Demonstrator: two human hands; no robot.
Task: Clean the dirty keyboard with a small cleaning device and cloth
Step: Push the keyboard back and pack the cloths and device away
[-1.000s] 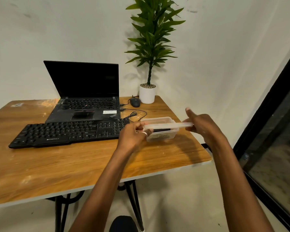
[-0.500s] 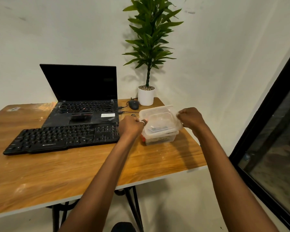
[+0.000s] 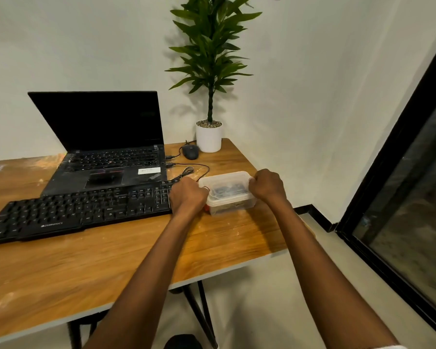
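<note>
A long black keyboard (image 3: pixel 81 212) lies on the wooden table (image 3: pixel 91 268) in front of a laptop. Right of it stands a clear plastic container (image 3: pixel 228 195) with its lid lying flat on top; dark items show dimly inside. My left hand (image 3: pixel 188 196) grips the container's left edge with curled fingers. At the right edge, my right hand (image 3: pixel 267 186) grips it the same way. What the dark items are cannot be made out through the plastic.
An open black laptop (image 3: pixel 103 147) sits behind the keyboard. A black mouse (image 3: pixel 190 151) and its cable lie near a white pot with a tall green plant (image 3: pixel 209 136) at the table's back right corner. A dark glass door (image 3: pixel 413 197) stands at the right.
The lid, held flat above the container a second ago and tilted over it half a second ago, now lies flat on it. Both hands have come down onto the container's ends.
</note>
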